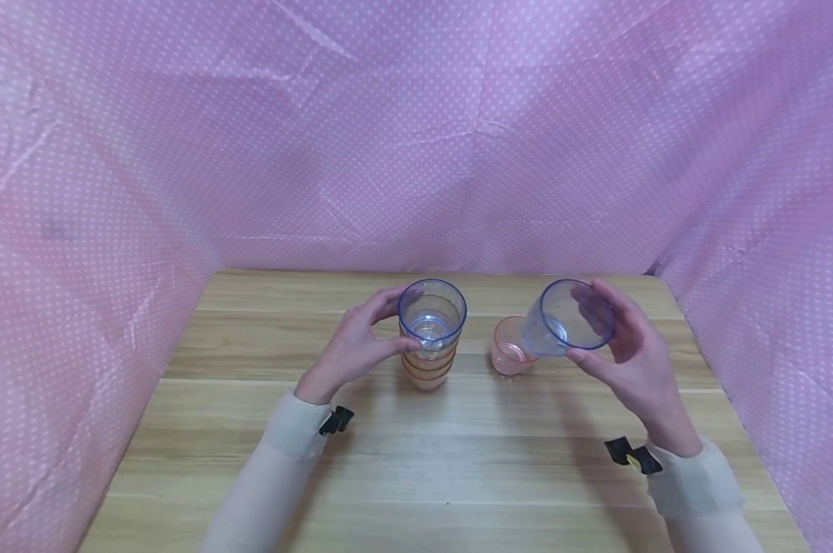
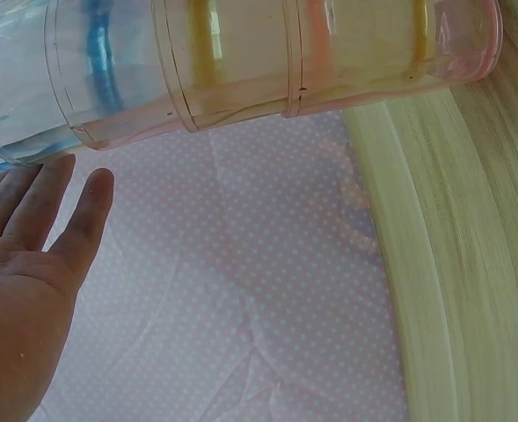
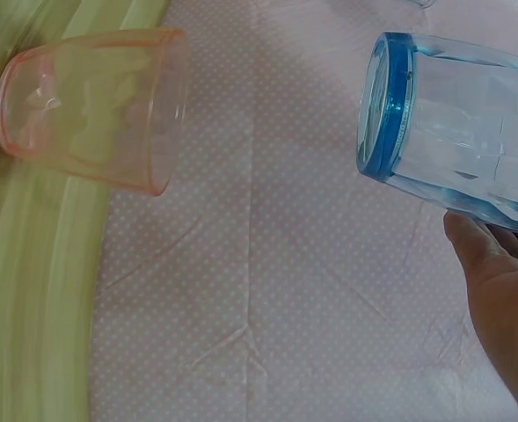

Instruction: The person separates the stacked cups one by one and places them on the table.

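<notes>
In the head view, a tall stack of nested clear plastic cups [image 1: 428, 369] in blue, yellow and pink tints stands upright on the table. My left hand [image 1: 356, 344] grips the topmost blue cup [image 1: 433, 307], thumb in front and fingers behind, near its rim. To the right, my right hand [image 1: 626, 361] holds another clear blue cup [image 1: 542, 326] off the table, tilted with its mouth toward me. A pink cup [image 1: 506, 357] stands upright just left of that cup and is partly hidden by it. The right wrist view shows a gap between the held blue cup [image 3: 470, 132] and the pink cup [image 3: 100, 110].
The wooden table [image 1: 416, 476] has its far edge against a pink polka-dot cloth [image 1: 416, 153], which also hangs along the left and right sides. Bands with black clips [image 1: 337, 420] sit on both wrists.
</notes>
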{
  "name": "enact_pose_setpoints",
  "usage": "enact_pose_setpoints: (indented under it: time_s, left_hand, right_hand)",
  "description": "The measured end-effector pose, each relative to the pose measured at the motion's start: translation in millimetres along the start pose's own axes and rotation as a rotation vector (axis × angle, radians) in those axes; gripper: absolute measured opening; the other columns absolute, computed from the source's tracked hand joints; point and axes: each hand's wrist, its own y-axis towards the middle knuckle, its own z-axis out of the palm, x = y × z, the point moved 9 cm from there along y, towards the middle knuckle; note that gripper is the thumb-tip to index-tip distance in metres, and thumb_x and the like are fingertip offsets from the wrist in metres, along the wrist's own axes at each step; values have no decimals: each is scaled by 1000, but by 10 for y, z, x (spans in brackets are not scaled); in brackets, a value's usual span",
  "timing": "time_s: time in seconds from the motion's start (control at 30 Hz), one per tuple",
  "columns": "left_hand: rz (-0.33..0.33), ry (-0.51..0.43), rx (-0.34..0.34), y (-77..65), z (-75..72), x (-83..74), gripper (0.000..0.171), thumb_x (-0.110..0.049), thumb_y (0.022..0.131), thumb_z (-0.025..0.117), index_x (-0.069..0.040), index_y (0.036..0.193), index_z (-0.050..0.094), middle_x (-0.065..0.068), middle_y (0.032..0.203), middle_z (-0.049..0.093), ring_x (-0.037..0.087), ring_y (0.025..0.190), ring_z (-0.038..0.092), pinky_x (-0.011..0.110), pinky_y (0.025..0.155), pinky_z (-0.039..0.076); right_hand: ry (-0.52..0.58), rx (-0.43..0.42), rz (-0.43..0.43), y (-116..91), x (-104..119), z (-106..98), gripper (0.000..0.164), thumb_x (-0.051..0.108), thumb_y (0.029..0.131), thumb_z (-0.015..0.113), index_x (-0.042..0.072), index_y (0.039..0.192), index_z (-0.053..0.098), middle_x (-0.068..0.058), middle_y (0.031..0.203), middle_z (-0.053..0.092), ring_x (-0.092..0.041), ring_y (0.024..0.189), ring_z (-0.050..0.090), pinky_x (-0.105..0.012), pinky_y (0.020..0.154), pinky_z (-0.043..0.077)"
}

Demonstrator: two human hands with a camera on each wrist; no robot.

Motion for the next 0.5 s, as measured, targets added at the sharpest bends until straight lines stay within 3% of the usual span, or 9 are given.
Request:
enact_pose_setpoints:
  time_s: [0.5]
  left_hand:
    - [10, 2, -1, -2, -2, -5, 76, -12, 79, 91, -9, 146, 55, 1, 144, 63, 26, 128, 63, 47, 117, 42]
  right_hand:
    - [-119, -18, 83, -112, -152, -247, 89, -39, 68, 65, -15, 149, 38, -27, 142, 55, -25, 135, 54, -28, 115, 42]
